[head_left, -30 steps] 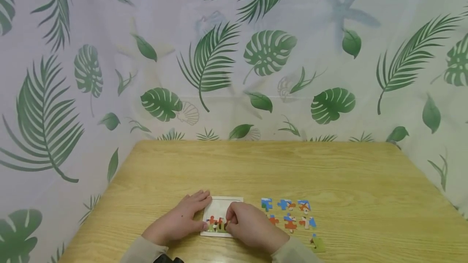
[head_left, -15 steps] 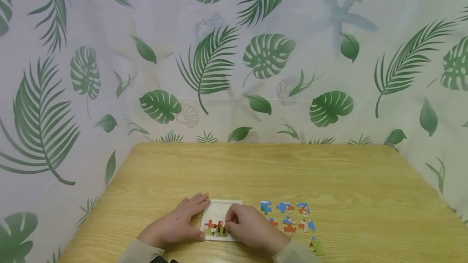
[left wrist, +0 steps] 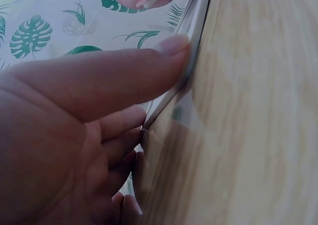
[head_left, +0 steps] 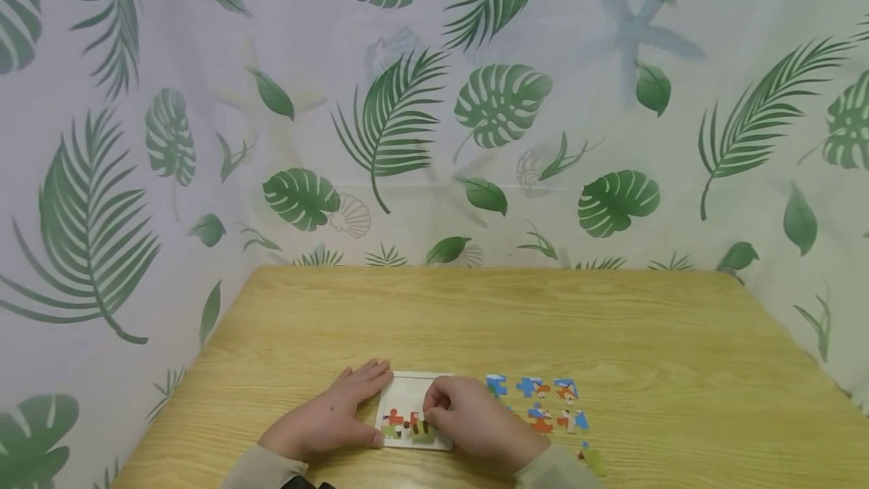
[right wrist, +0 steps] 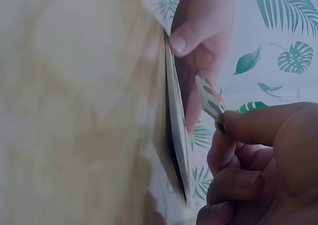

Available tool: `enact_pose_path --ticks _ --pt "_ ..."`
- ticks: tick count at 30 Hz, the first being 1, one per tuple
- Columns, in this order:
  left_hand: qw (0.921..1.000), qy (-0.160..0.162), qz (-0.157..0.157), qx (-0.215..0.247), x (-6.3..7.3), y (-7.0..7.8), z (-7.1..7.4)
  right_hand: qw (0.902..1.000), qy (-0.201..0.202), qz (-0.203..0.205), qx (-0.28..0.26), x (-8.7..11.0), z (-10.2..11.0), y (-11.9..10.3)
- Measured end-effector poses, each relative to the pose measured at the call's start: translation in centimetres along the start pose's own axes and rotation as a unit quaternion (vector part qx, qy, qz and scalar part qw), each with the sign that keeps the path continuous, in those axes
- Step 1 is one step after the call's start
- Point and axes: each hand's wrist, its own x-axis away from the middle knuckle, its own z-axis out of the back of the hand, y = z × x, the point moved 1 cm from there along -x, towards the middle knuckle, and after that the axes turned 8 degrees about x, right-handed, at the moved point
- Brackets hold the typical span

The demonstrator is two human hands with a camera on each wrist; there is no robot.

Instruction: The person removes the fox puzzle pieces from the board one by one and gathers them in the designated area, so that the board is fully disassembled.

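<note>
My left hand (head_left: 333, 410) lies along the left side of a small white puzzle tray (head_left: 406, 389), fingers extended, the thumb at its near left corner. In the left wrist view the thumb (left wrist: 124, 76) touches the tray's edge. My right hand (head_left: 478, 421) pinches a jigsaw piece (right wrist: 211, 101) between thumb and index finger. The piece is green with dark stripes and a bit of red, held tilted above the tray's near side. Beside it, a red and green piece (head_left: 394, 419) sits in the tray's near left corner. The right hand covers the tray's right side.
To the right of the tray, several loose jigsaw pieces lie in rows on the wooden table (head_left: 543, 323), among them a blue one (head_left: 497, 383), an orange one (head_left: 541, 421) and a green one (head_left: 593, 460). A leaf-patterned cloth (head_left: 421, 240) hangs behind and at the sides.
My right hand has shifted slightly right with the pinched jigsaw piece, still over the tray's near side. The left hand has stayed at the tray's left edge. The head view has moved a little.
</note>
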Motion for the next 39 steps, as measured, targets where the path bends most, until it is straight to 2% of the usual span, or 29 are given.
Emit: enact_pose_path --ticks 8,18,30,39 --pt "1.0000 -0.002 0.001 0.001 0.1 0.3 0.1 0.9998 0.010 0.009 0.018 0.2 1.2 -0.2" --pt "1.0000 0.003 0.000 -0.008 0.2 0.2 0.1 0.9994 0.010 0.001 0.034 0.5 2.1 -0.4" --pt "0.9999 -0.002 0.000 -0.013 -0.2 0.2 0.0 0.9989 0.022 0.012 0.040 1.6 3.5 0.8" --pt "1.0000 -0.002 -0.001 -0.010 -0.1 0.1 0.0 0.9987 0.031 0.005 0.039 2.6 4.6 1.8"
